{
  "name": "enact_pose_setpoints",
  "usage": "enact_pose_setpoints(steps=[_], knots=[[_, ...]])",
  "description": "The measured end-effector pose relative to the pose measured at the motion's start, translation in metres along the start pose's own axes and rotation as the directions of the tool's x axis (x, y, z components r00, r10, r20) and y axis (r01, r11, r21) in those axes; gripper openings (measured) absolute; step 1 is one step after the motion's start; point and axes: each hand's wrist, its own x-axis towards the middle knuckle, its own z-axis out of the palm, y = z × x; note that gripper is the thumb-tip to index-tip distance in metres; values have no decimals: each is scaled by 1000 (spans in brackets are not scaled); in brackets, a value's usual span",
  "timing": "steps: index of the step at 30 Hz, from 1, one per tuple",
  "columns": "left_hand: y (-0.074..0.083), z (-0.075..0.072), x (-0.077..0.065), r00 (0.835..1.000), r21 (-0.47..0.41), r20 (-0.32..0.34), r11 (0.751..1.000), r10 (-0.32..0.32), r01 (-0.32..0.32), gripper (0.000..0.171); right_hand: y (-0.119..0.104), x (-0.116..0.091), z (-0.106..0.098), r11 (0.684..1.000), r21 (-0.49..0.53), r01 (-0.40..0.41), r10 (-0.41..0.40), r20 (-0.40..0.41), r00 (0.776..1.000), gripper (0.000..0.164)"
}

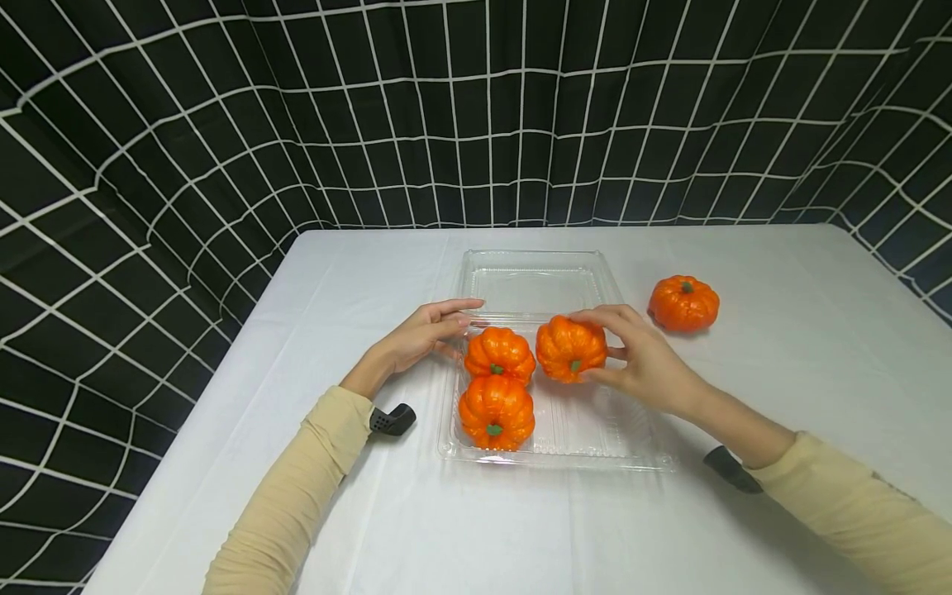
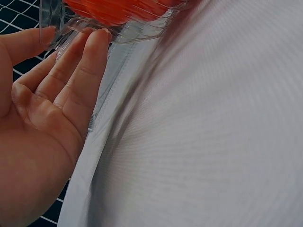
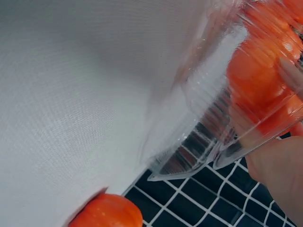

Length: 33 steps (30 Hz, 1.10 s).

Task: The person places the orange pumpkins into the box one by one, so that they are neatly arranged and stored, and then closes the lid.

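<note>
A clear plastic clamshell container (image 1: pixel 595 434) lies opened flat, its lid (image 1: pixel 539 285) at the back. Two small orange pumpkins, one behind (image 1: pixel 500 351) and one in front (image 1: pixel 496 409), sit along the left side of its near half. My right hand (image 1: pixel 643 359) holds a third pumpkin (image 1: pixel 568 347) between thumb and fingers, over or inside the back right part of that half; whether it touches the bottom is hard to tell. At the back left corner, my left hand (image 1: pixel 424 335) pinches the container's edge; in the left wrist view, thumb and fingertips (image 2: pixel 99 40) meet clear plastic.
Another orange pumpkin (image 1: pixel 684 304) rests on the white-covered table (image 1: pixel 803 355), right of the container. Dark cloth with a white grid (image 1: pixel 521 116) hangs behind and beside the table. A black wrist device (image 1: pixel 394 420) sits by the left cuff.
</note>
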Motion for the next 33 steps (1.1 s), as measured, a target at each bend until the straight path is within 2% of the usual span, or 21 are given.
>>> enact_pose_setpoints(steps=[10, 23, 33], knots=[[0, -1, 0, 1000, 5, 3, 1000, 1, -1, 47, -6, 1, 2, 994, -98, -39, 42, 32, 999, 69], [0, -1, 0, 1000, -1, 2, 1000, -3, 3, 47, -15, 5, -2, 976, -208, -69, 88, 87, 992, 60], [-1, -1, 1, 1000, -8, 8, 1000, 1, -1, 47, -16, 8, -6, 975, -207, -81, 110, 133, 985, 63]])
